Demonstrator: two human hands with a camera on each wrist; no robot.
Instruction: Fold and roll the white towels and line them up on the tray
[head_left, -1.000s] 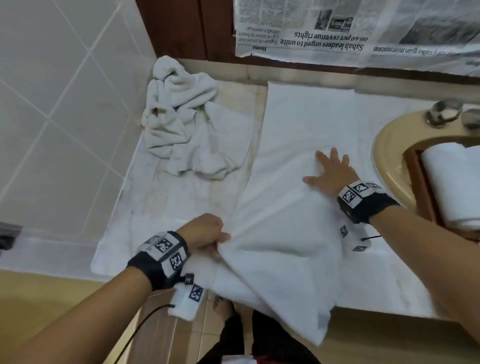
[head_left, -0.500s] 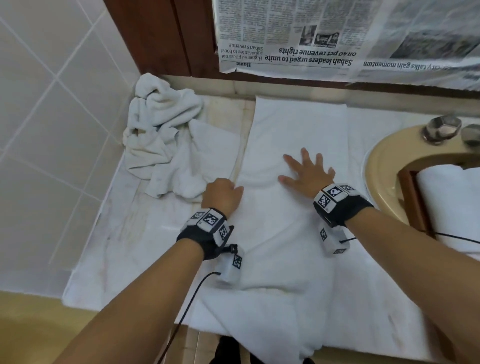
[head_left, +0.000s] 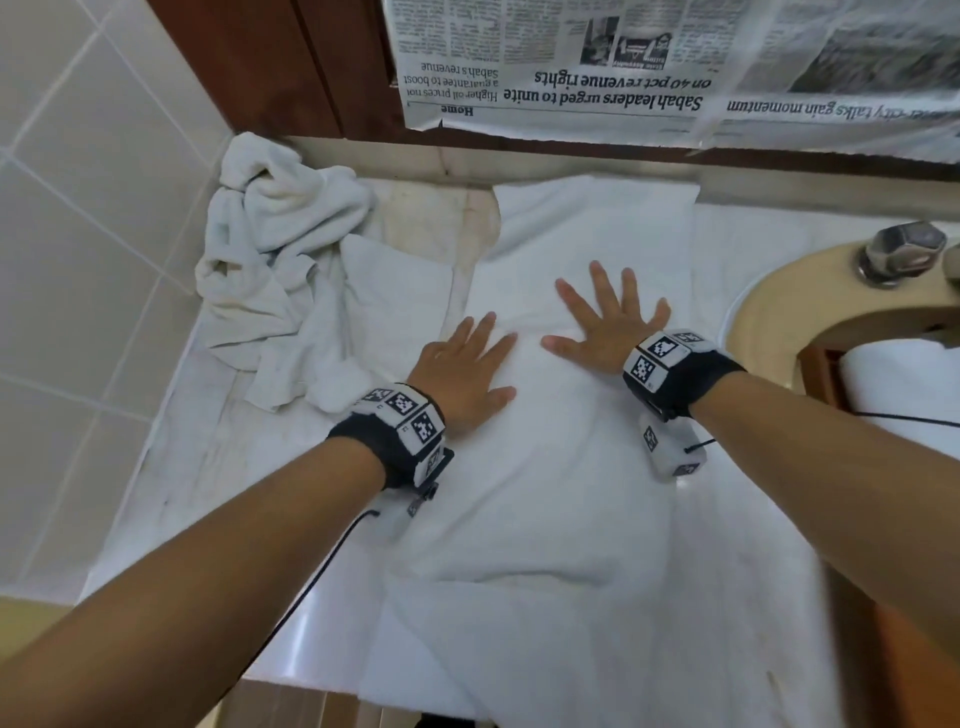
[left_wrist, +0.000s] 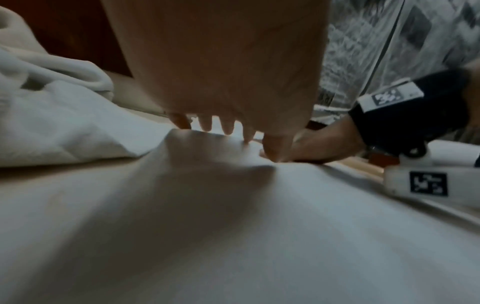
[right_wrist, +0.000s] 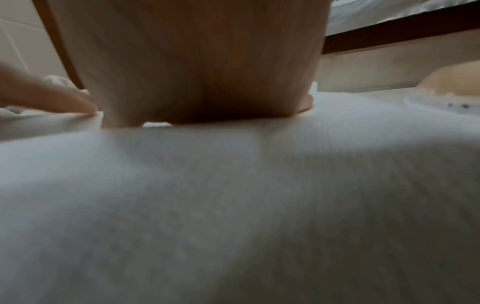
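Both arms reach forward — left hand (head_left: 462, 382) and right hand (head_left: 605, 325) lie flat, palms down, fingers spread.

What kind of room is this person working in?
Most likely a bathroom. A beige sink with a metal tap is set into a pale counter, the wall is tiled, and white towels lie about.

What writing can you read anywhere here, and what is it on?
All on the newspaper, which hangs upside down:
"Sabah leaders urged to unite on 40 pct revenue rights"
"Higher oil prices not a guarantee to boost Sabah's revenue"
"Home"
"...talks gain momentum" (start unclear)
Body columns: too small to read.
Wristband squares: coded patterns, no words.
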